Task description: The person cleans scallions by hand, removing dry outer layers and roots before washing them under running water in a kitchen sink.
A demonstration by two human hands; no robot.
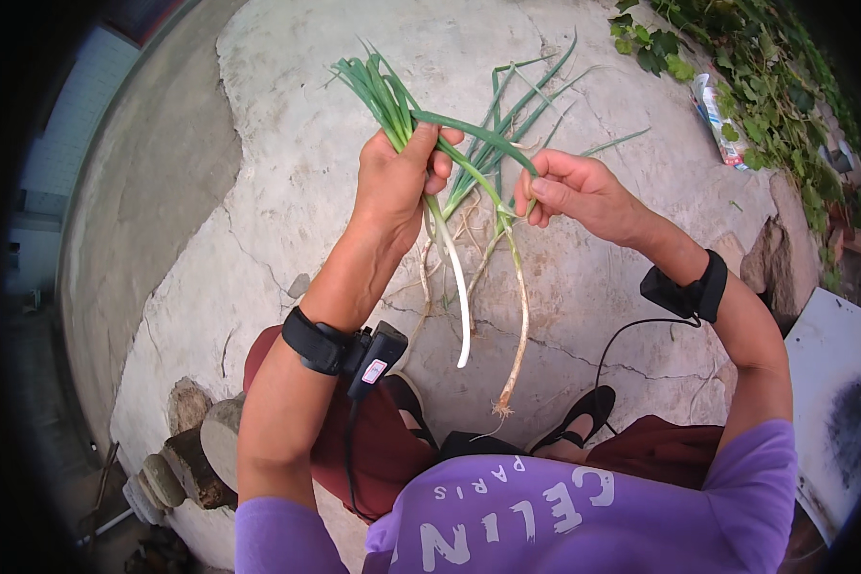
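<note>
My left hand (402, 172) grips several green onions (382, 93) by their green leaves. A clean white stalk (453, 273) hangs below it. Another green onion (520, 301), with brownish outer skin and roots at its lower end, hangs between my hands. My right hand (567, 188) pinches the end of a green leaf (484, 134) and thin skin by that onion's stalk. More green onions (542, 100) with long leaves and unpeeled, rooted stalks lie on the concrete ground beneath.
Cracked concrete (316, 237) spreads around my feet in dark shoes (588, 416). Stones (222, 438) and a wood piece stand at lower left. A leafy vine (775, 93), a printed packet (717, 122) and a white board (832, 402) are on the right. A cable runs from each wrist device.
</note>
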